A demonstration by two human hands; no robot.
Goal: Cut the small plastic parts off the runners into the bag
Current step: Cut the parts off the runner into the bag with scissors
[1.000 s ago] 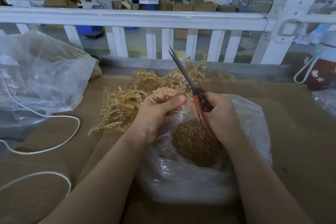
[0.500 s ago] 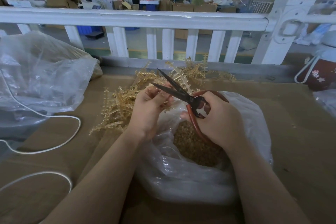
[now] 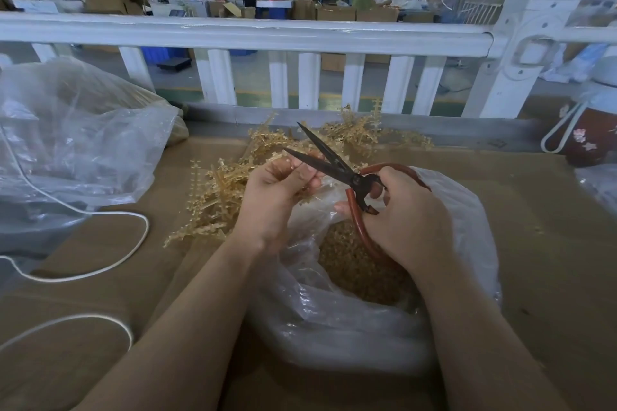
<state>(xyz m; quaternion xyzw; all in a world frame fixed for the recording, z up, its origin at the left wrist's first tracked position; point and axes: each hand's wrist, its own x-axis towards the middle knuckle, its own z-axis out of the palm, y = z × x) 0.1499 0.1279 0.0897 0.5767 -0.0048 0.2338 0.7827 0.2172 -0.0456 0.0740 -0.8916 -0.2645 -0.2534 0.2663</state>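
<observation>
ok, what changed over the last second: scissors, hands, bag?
The scissors, shut and pointing up-left a second ago, swung down and opened; their blades now straddle the runner pinched in the left hand. The right hand kept its grip on the red handles, and the left hand shifted slightly left. The bag of cut parts, runner pile and white cord stayed put.

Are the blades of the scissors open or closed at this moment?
Open. The scissors, gripped by the right hand, show two dark blades spread in a V, their tips clearly apart above the left hand.
</observation>
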